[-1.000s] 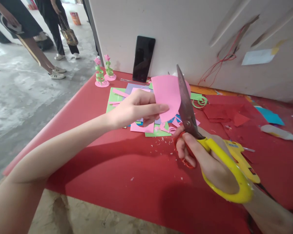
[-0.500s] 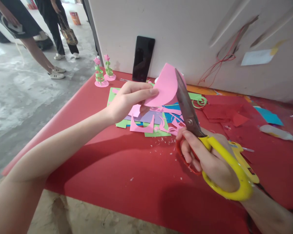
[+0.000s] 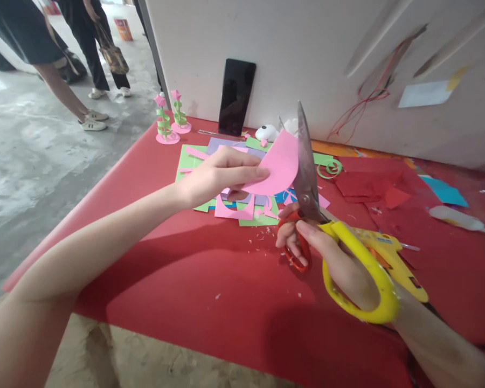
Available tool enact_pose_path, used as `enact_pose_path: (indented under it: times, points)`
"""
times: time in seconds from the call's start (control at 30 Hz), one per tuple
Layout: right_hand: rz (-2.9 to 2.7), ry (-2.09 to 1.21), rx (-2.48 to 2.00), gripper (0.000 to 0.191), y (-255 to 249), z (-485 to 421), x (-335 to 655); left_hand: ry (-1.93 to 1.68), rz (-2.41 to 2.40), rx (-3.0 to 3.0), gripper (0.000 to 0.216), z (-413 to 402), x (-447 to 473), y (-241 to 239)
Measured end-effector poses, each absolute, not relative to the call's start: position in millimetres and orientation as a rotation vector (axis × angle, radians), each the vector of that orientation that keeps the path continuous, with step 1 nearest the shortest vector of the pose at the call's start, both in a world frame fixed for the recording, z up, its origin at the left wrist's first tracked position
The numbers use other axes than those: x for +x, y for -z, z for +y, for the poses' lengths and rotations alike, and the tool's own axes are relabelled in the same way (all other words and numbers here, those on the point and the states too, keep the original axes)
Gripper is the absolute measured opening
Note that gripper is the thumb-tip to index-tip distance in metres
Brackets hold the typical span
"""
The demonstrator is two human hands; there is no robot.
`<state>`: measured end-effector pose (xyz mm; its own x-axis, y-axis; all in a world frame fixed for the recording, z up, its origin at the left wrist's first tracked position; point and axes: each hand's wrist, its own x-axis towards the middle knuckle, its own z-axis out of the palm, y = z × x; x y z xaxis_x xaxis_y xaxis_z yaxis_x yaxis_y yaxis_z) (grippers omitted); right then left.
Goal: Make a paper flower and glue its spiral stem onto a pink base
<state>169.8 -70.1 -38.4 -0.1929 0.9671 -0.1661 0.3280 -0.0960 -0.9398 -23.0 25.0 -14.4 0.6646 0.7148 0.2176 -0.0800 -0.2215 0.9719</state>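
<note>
Between the thumb and fingers of my left hand [image 3: 226, 172] is a piece of pink paper [image 3: 279, 167] with a rounded edge, raised above the table. My right hand [image 3: 343, 264] grips a pair of scissors [image 3: 307, 178] with one yellow and one red handle. Their blades point up and lie against the right edge of the pink paper. Beneath the hands are green, purple and blue sheets with a pink paper offcut [image 3: 236, 209] and curled scraps on top. Part of the yellow glue gun [image 3: 404, 264] is hidden behind my right hand.
Two paper flower stands [image 3: 164, 121] with pink bases sit at the far left corner of the red table [image 3: 157, 302]. A black phone [image 3: 237, 97] leans on the white panel. A glue bottle [image 3: 458, 219] lies right. People [image 3: 92, 48] stand beyond on the left.
The pink paper has come down slightly, and its right part no longer shows beyond the blades. The scissors have shifted left and upright, with the handles spread wider.
</note>
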Motion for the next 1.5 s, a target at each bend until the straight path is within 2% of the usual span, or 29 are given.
enact_pose_path:
  times: [0.17, 0.37, 0.8, 0.97, 1.13, 1.23, 1.3, 1.4, 1.5]
  points:
    - [-1.646, -1.091, -1.499, 0.049, 33.5, -71.4, 168.2, -0.757, 0.510, 1.656, 0.041, 28.3, -25.1, 14.9]
    - [-1.618, -1.098, -1.592, 0.059, 32.0, -74.8, 165.7, -0.766, 0.499, 1.622, 0.043, 30.3, -24.6, 14.3]
    - [-1.678, -0.968, -1.640, 0.052, 28.3, -74.9, 168.2, -0.845, 0.560, 1.641, 0.034, 39.5, -28.4, 20.5]
    - [-1.552, -1.034, -1.629, 0.054, 26.2, -75.0, 167.1, -0.824, 0.547, 1.664, 0.036, 39.6, -28.6, 20.7]
    - [-1.490, -1.117, -1.568, 0.064, 19.4, -66.3, 168.0, -0.825, 0.542, 1.688, 0.036, 38.8, -28.3, 22.2]
    - [-1.448, -1.158, -1.488, 0.056, 18.2, -61.8, 170.5, -0.856, 0.564, 1.703, 0.037, 32.9, -23.4, 23.7]
    - [-1.454, -1.226, -1.442, 0.053, 17.8, -61.0, 171.9, -0.896, 0.597, 1.700, 0.032, 26.7, -18.3, 24.7]
    - [-1.468, -1.363, -1.387, 0.060, 16.9, -62.3, 172.4, -0.944, 0.615, 1.685, 0.013, 17.6, -11.5, 26.2]
    - [-1.427, -1.430, -1.357, 0.063, 16.3, -64.5, 172.0, -0.958, 0.578, 1.741, 0.015, 12.7, -9.5, 27.6]
